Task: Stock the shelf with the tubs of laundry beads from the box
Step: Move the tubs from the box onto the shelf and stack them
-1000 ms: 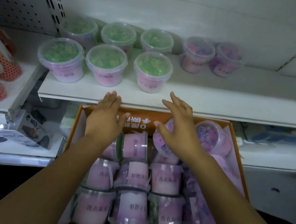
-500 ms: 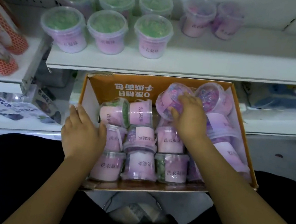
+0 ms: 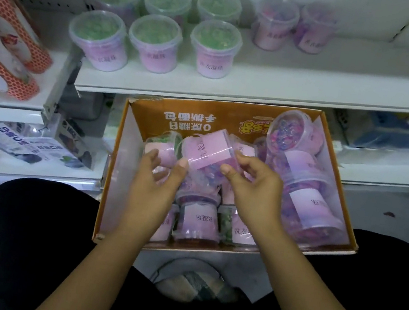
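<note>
An orange cardboard box rests on my lap, holding several tubs of laundry beads with pink labels, most lying on their sides. My right hand pinches one tub between thumb and fingers and holds it tilted just above the others. My left hand is beside it with loosely curled fingers, its thumb tip touching the tub's lower edge. On the white shelf above the box stand several green-bead tubs and two pink-bead tubs.
Orange-patterned packs sit on the neighbouring shelf at left, in front of a perforated back panel. Boxed goods lie on the lower left shelf and blue packs on the lower right. The shelf's right half is bare.
My right hand has lifted a tub out of the box. My left hand has moved from the box's left edge to the tub. The view has tilted down.
</note>
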A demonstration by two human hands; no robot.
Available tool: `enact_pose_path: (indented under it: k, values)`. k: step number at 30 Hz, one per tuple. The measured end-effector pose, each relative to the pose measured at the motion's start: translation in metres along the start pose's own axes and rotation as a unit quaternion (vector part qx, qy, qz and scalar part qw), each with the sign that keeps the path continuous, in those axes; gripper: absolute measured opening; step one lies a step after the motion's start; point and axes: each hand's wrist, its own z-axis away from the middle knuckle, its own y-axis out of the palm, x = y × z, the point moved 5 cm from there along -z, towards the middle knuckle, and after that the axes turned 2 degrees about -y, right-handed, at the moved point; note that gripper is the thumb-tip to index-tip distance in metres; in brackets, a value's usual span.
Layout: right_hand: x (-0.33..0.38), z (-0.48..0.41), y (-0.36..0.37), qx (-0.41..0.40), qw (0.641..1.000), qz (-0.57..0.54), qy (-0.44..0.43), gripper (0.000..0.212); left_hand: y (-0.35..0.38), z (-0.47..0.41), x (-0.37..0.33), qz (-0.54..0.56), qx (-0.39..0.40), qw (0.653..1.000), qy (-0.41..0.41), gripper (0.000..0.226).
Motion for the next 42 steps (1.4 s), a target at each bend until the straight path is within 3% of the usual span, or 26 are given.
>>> enact_pose_path:
  k: [3, 5, 9, 12, 17, 19, 23, 27, 30, 33, 36, 39, 42]
  values:
    - [-0.004, 0.028, -0.003, 0.029, 0.996, -0.077, 0.02, 0.027, 0.02, 0.006, 0.015, 0.149, 0.141, 0.967, -0.149, 0.07]
    - [-0.007, 0.039, -0.008, 0.044, 0.993, -0.105, 0.017, 0.025, 0.023, 0.01, 0.018, 0.184, 0.171, 0.952, -0.175, 0.061]
    - [-0.012, 0.044, -0.023, 0.104, 0.986, -0.127, 0.03, 0.027, 0.018, 0.012, 0.017, 0.181, 0.181, 0.958, -0.133, 0.04]
    - [-0.014, 0.038, -0.036, 0.159, 0.98, -0.106, 0.063, 0.058, 0.012, 0.014, 0.01, 0.161, 0.21, 0.957, -0.116, 0.05]
    - [-0.009, 0.035, -0.033, 0.284, 0.928, -0.181, 0.162, 0.081, 0.013, 0.012, -0.007, 0.128, 0.282, 0.947, -0.085, 0.055]
    - [-0.004, 0.034, -0.029, 0.322, 0.916, -0.176, 0.158, 0.08, 0.016, 0.011, -0.018, 0.117, 0.305, 0.943, -0.064, 0.058]
    - [0.006, 0.02, -0.035, 0.282, 0.94, -0.162, 0.109, 0.07, 0.02, 0.004, -0.041, 0.102, 0.341, 0.933, -0.041, 0.066]
    - [0.012, 0.004, -0.046, 0.264, 0.955, -0.134, 0.035, 0.084, 0.026, -0.005, -0.061, 0.059, 0.344, 0.937, -0.028, 0.066]
    - [0.018, -0.01, -0.057, 0.267, 0.955, -0.132, -0.006, 0.083, 0.034, -0.012, -0.081, 0.009, 0.322, 0.947, -0.002, 0.067]
    - [0.018, -0.034, -0.074, 0.288, 0.954, -0.062, -0.056, 0.093, 0.044, -0.025, -0.104, -0.048, 0.271, 0.961, 0.025, 0.09]
    - [0.016, -0.066, -0.096, 0.262, 0.959, 0.019, -0.102, 0.102, 0.06, -0.035, -0.133, -0.095, 0.244, 0.964, 0.046, 0.085]
    - [0.016, -0.092, -0.116, 0.197, 0.966, 0.074, -0.15, 0.086, 0.075, -0.051, -0.157, -0.15, 0.213, 0.964, 0.057, 0.093]
    - [-0.005, -0.117, -0.137, 0.084, 0.985, -0.02, -0.152, 0.036, 0.091, -0.065, -0.179, -0.173, 0.192, 0.964, 0.061, 0.101]
